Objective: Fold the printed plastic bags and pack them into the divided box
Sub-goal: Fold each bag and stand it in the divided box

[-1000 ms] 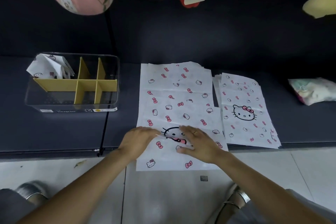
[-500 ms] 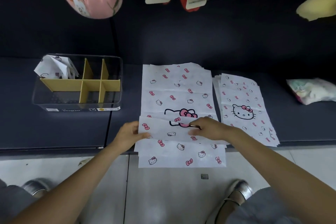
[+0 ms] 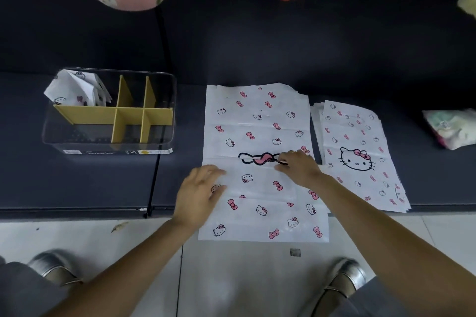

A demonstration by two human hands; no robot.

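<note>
Centrally, a bag point(image 3: 260, 136) lies flat on the dark shelf point(image 3: 103, 183), its near flap folded up over the cat print. Left hand point(image 3: 198, 195) rests spread, fingers straight, on the flap's 9 o'clock edge; right hand point(image 3: 298, 166) presses curled fingers on the fold at 3 o'clock. A stack point(image 3: 360, 157) lies at 3 o'clock. At 9 o'clock the box point(image 3: 164, 113) holds folded bags point(image 3: 74, 89) in its far-left cell.

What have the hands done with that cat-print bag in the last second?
The near edge of the top bag was lifted and folded away from the person, covering the lower half of the big cat face. The right hand and left hand now press it flat. The divided box and side stack stayed put.
</note>
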